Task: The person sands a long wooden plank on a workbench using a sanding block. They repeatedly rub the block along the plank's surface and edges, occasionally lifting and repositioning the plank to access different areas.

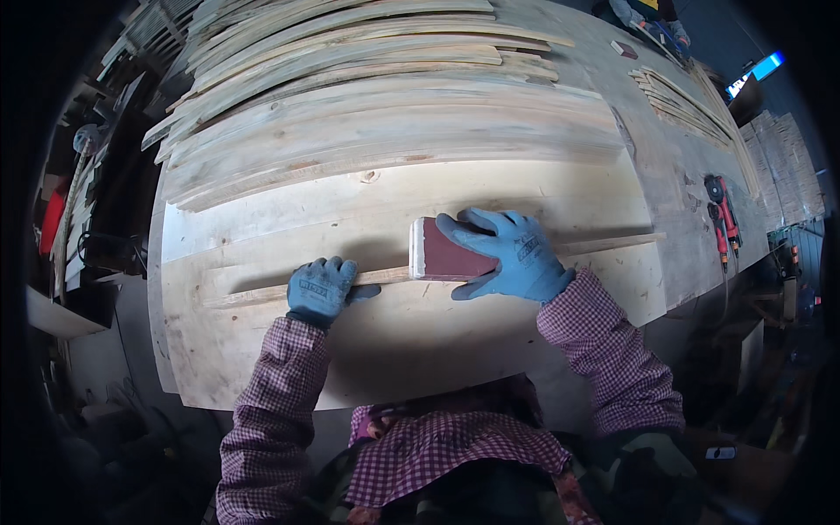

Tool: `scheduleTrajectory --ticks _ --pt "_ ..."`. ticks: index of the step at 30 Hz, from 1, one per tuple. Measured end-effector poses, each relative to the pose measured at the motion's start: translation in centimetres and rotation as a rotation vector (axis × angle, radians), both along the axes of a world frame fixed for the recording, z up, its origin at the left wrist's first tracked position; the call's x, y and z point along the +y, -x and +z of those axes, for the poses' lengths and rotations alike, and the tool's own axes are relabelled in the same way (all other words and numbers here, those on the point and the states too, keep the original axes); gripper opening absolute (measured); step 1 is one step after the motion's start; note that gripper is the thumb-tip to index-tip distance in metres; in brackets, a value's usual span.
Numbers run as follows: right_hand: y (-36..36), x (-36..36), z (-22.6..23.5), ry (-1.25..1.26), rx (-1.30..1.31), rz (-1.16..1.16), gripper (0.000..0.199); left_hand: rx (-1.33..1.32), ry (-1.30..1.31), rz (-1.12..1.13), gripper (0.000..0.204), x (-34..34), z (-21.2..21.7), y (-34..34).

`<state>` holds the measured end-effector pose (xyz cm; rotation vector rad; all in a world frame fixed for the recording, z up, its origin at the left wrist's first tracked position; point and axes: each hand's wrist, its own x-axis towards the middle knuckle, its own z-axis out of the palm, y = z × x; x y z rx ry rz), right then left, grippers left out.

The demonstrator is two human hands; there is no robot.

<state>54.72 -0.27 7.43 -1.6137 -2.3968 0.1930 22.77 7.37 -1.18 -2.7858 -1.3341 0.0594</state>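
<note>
A long, narrow wooden strip [249, 297] lies crosswise on the pale wooden tabletop before me. My left hand [320, 289], in a blue-grey work glove, is closed over the strip left of centre, its thumb pointing right along it. In a matching glove, my right hand [521, 258] grips a dark red sanding block [448, 254] with a pale layered end. The block rests over the middle of the strip and hides that stretch. Beyond the right hand, the strip's far end shows again.
Several pale boards [394, 118] lie stacked along the far side. Red-and-black power tools [722, 219] sit at the right edge, near thin strips [678, 105]. Another block [624, 50] is farther back, close to another person's gloved hands [674, 39]. Dark shelving stands at left.
</note>
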Motion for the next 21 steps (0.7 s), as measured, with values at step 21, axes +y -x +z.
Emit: scheduleTrajectory --ticks 21 --pt "-16.1 -6.5 -1.0 0.202 -0.007 -0.382 0.090 -0.042 -0.001 -0.018 0.051 -0.7 0.7 -1.0"
